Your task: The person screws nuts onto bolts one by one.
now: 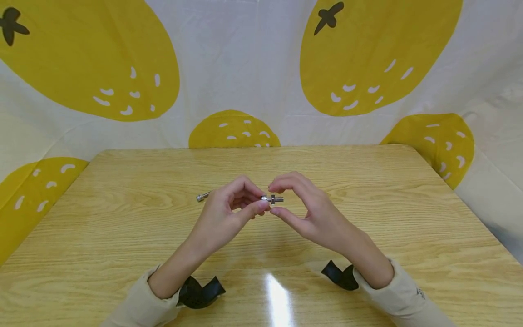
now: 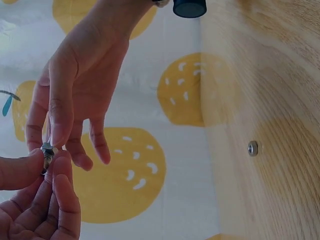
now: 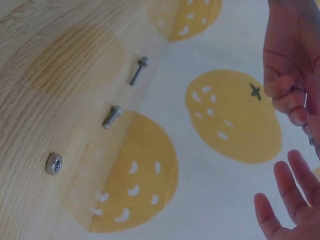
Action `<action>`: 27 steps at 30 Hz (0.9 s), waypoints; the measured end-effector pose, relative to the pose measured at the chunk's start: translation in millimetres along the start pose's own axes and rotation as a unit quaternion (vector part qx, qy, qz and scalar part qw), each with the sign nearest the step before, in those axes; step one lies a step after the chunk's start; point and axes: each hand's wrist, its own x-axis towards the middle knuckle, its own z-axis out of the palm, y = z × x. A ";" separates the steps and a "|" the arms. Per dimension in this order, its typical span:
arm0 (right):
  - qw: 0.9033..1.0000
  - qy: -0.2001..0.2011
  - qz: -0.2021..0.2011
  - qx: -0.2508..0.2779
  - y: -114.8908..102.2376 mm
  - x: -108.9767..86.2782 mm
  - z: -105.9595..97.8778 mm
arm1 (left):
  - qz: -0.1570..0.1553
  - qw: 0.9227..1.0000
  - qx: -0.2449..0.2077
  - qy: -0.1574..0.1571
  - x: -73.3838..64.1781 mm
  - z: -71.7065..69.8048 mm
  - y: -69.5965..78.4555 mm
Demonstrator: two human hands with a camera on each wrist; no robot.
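My left hand pinches a small silver bolt by its head, between thumb and fingers, above the table. Partway along the shank sits a hex nut, and the threaded tip points right. My right hand is just to the right, its thumb and index finger spread on either side of the bolt's end. In the left wrist view the right hand reaches down beside the nut. In the right wrist view the left hand mostly hides the bolt.
On the wooden table a loose bolt lies beyond the left hand. The right wrist view shows a second bolt and a loose nut. A fruit-patterned cloth hangs behind the table.
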 end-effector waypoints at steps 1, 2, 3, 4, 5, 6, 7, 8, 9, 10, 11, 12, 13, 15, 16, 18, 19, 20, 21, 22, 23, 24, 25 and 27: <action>1.000 0.005 -0.010 0.001 0.2 0.3 0.3 | 0.000 1.000 0.000 0.000 0.0 0.0 0.0; 1.000 0.010 -0.018 0.001 0.7 0.4 0.6 | -0.001 1.000 0.000 0.000 0.0 0.1 -0.1; 1.000 0.014 -0.025 -0.001 1.1 0.4 1.0 | -0.001 1.000 -0.001 0.000 0.1 0.1 -0.1; 0.999 0.018 -0.032 -0.001 1.6 0.4 1.2 | 0.000 1.000 0.000 0.000 0.1 0.1 -0.2; 0.999 0.021 -0.037 -0.004 2.1 0.3 1.4 | 0.000 1.000 0.000 -0.001 0.2 0.2 -0.3; 0.999 0.023 -0.042 -0.005 2.7 0.3 1.6 | 0.001 1.000 0.000 -0.001 0.2 0.3 -0.4; 0.999 0.025 -0.046 -0.006 3.2 0.4 1.8 | 0.002 1.000 0.001 -0.002 0.3 0.4 -0.5; 0.999 0.026 -0.047 -0.006 3.5 0.3 1.9 | 0.002 1.000 0.001 -0.002 0.3 0.4 -0.6; 0.999 0.026 -0.047 -0.006 3.4 0.4 1.9 | 0.003 1.000 0.002 -0.002 0.2 0.5 -0.7; 0.999 0.025 -0.047 -0.007 3.1 0.6 1.7 | 0.003 1.000 0.002 -0.002 0.2 0.5 -0.8; 0.999 0.024 -0.043 -0.007 2.9 0.6 1.5 | 0.002 1.000 0.002 -0.003 0.2 0.5 -0.8; 0.999 0.022 -0.038 -0.008 2.5 0.5 1.3 | 0.002 1.000 0.003 -0.003 0.1 0.5 -0.8; 0.999 0.019 -0.033 -0.009 2.2 0.4 1.2 | 0.001 1.000 0.003 -0.002 0.1 0.4 -0.8; 1.000 0.011 -0.019 -0.009 1.6 0.1 0.7 | 0.000 1.000 0.003 -0.002 0.1 0.4 -0.5; 1.000 0.006 -0.011 -0.011 1.5 -0.1 0.5 | -0.001 1.000 0.003 -0.002 0.1 0.3 -0.2; 1.000 0.002 -0.007 -0.015 2.5 -0.7 0.9 | -0.003 1.000 0.003 -0.002 0.1 0.4 0.2; 1.000 0.001 -0.005 -0.018 3.2 -0.8 1.4 | -0.004 1.000 0.004 -0.002 0.1 0.3 0.4; 1.000 0.000 -0.005 -0.019 4.0 -1.0 2.1 | -0.004 1.000 0.004 -0.002 0.1 0.3 0.5; 1.000 0.001 -0.005 -0.023 4.7 -1.3 2.8 | -0.004 1.000 0.003 -0.002 0.1 0.3 0.6; 1.000 0.003 -0.004 -0.026 5.2 -1.5 3.5 | -0.004 1.000 0.003 -0.003 0.2 0.3 0.7; 1.000 0.003 0.000 -0.029 5.4 -1.6 4.2 | -0.004 1.000 0.002 -0.003 0.2 0.3 0.7; 0.999 0.002 0.008 -0.033 5.1 -1.6 4.5 | -0.004 1.000 0.001 -0.003 0.1 0.3 0.8; 0.999 0.000 0.018 -0.036 4.7 -1.6 4.5 | -0.004 1.000 0.000 -0.003 0.1 0.2 0.8; 0.998 -0.005 0.041 -0.043 2.8 -1.6 3.9 | -0.004 1.000 -0.003 -0.003 0.1 0.0 0.9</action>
